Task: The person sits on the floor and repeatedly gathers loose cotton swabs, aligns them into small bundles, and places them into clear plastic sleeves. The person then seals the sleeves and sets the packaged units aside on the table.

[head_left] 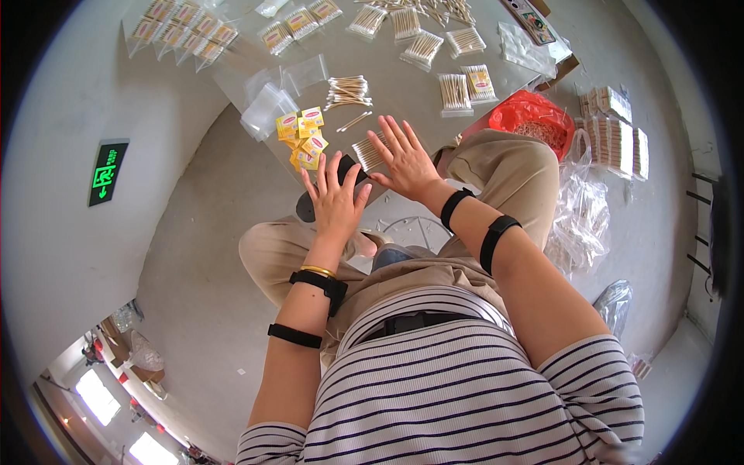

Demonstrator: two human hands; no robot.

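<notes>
Fingers stretched out, my right hand (pixel 408 161) hovers over or rests on the right side of a flat row of cotton swabs (pixel 367 153) near the table's front edge; I cannot tell if it touches them. My left hand (pixel 338 203) is open too, with fingers apart, below a heap of yellow cards (pixel 302 138). A black object (pixel 350 169) shows partly behind its fingers. Beyond the hands, a single cotton swab (pixel 355 122) lies below a small pile of loose cotton swabs (pixel 349 91). Empty clear bags (pixel 269 110) overlap left of that pile.
Filled swab packets (pixel 456 94) lie on the grey table (pixel 372 66), with more bagged packets (pixel 180 29) at far left. At right stand a red bag (pixel 535 112) of swab-like sticks, stacked packs (pixel 614 139) and a clear plastic bag (pixel 577 209) on the floor.
</notes>
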